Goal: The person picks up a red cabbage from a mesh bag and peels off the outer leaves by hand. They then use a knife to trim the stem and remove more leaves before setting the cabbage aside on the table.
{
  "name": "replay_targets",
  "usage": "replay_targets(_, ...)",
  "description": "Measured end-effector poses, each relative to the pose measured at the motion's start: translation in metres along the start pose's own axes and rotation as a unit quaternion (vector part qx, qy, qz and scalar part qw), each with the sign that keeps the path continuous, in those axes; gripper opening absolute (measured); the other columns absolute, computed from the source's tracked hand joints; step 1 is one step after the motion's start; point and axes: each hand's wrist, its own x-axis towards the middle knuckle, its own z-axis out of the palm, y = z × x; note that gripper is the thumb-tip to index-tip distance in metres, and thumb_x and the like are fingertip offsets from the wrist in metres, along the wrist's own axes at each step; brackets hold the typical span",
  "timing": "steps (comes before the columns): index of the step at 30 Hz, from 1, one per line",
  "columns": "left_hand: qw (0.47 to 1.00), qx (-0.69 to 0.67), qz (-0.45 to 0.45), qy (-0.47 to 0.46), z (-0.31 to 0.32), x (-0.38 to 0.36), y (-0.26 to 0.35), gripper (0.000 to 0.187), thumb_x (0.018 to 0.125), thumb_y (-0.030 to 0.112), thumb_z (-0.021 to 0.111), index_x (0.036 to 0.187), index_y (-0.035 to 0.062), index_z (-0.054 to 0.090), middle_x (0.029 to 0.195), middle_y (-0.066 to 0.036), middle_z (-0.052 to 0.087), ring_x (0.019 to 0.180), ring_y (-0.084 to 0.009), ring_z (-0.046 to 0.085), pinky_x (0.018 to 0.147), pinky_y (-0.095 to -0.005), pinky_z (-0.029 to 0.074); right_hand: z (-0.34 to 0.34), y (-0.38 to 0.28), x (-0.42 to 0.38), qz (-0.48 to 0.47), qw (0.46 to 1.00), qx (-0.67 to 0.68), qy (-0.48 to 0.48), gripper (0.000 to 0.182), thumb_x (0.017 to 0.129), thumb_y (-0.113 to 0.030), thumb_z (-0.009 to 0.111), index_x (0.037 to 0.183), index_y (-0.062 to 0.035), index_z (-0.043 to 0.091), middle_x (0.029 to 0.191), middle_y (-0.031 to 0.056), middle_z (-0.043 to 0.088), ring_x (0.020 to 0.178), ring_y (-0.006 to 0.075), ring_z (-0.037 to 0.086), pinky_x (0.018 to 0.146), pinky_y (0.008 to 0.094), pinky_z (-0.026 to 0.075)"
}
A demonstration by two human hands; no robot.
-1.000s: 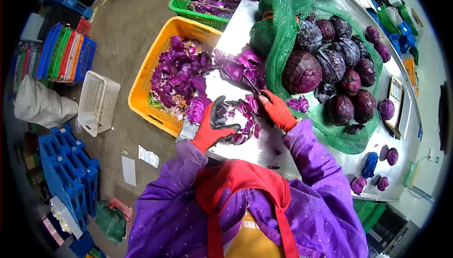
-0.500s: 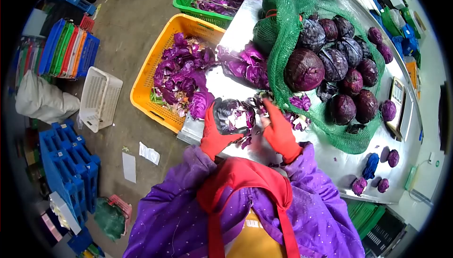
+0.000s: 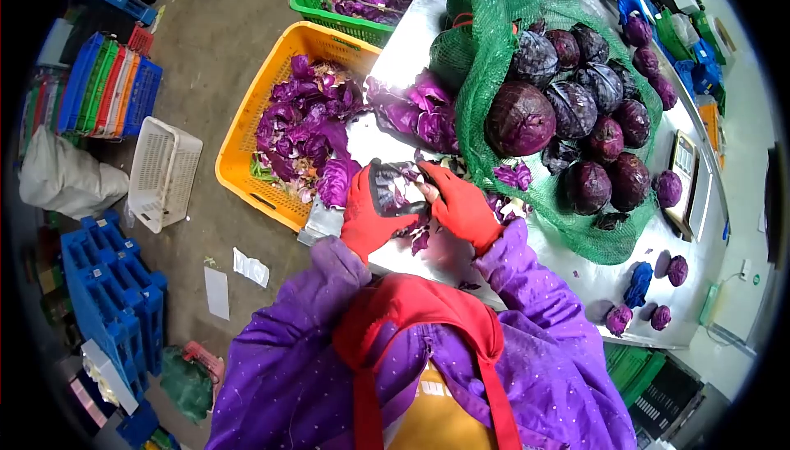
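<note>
My left hand (image 3: 364,219), in a red glove with a dark palm, is wrapped round the left side of a red cabbage (image 3: 393,189) at the table's near left edge. Pale cut patches show on the cabbage. My right hand (image 3: 461,207), also red-gloved, is closed against the cabbage's right side; whatever its fingers hold is hidden. Torn purple leaves (image 3: 424,112) lie just beyond, and a loose leaf scrap (image 3: 420,240) is below the cabbage. Right of my hands, a green mesh sack (image 3: 477,112) lies open around several whole red cabbages (image 3: 520,118).
A yellow crate (image 3: 234,141) of trimmed leaves stands left of the metal table (image 3: 527,285), with a green crate (image 3: 317,9) behind. Small cabbages (image 3: 667,189) and a scale (image 3: 685,162) are at right. Another person's blue-gloved hand (image 3: 629,1) is at upper right.
My right hand has moved left onto the cabbage, its fingers now closed in. The left hand still holds the cabbage. Another person's blue-gloved hand has appeared at the upper right.
</note>
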Motion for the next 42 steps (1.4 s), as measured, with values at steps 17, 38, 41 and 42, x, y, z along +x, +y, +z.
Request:
replay_targets(17,0.997,-0.028,-0.008,0.078,-0.013,-0.039,0.002,0.114,0.050,0.013,0.095,0.145,0.0041,0.032,0.137,-0.014,0.044,0.128,-0.0284,0.044,0.109,-0.0398,0.038,0.027,0.053,-0.057,0.276,0.941,0.133,0.143,0.038,0.101,-0.027,0.052,0.129,-0.0022,0.055,0.085,0.0160,0.066,0.071,0.0281,0.061,0.070,0.0370,0.048)
replay_targets(38,0.995,-0.071,-0.010,0.069,0.005,-0.022,-0.013,0.123,0.049,0.025,0.096,0.147,0.0043,0.025,0.139,-0.019,0.038,0.131,-0.0356,0.039,0.110,-0.0447,0.035,-0.005,-0.028,-0.014,0.035,0.994,-0.076,-0.076,0.057,0.094,-0.027,0.055,0.147,-0.0133,0.037,0.136,0.0326,0.047,0.098,0.0458,0.063,0.080,0.0466,0.054)
replay_targets(41,0.998,-0.030,-0.016,0.055,0.001,-0.018,-0.005,0.121,0.050,0.029,0.095,0.146,0.0056,0.027,0.139,-0.019,0.038,0.130,-0.0371,0.039,0.109,-0.0456,0.035,-0.004,-0.025,-0.009,0.034,0.995,-0.072,-0.065,0.053,0.094,-0.025,0.055,0.144,-0.0125,0.040,0.132,0.0270,0.052,0.095,0.0429,0.064,0.076,0.0456,0.054)
replay_targets(42,0.998,-0.021,-0.012,0.050,0.002,-0.017,-0.004,0.120,0.050,0.030,0.095,0.146,0.0058,0.027,0.139,-0.019,0.038,0.130,-0.0371,0.040,0.109,-0.0457,0.035,-0.004,-0.023,-0.007,0.030,0.996,-0.067,-0.057,0.052,0.094,-0.024,0.056,0.143,-0.0121,0.041,0.130,0.0249,0.054,0.095,0.0419,0.064,0.075,0.0454,0.054)
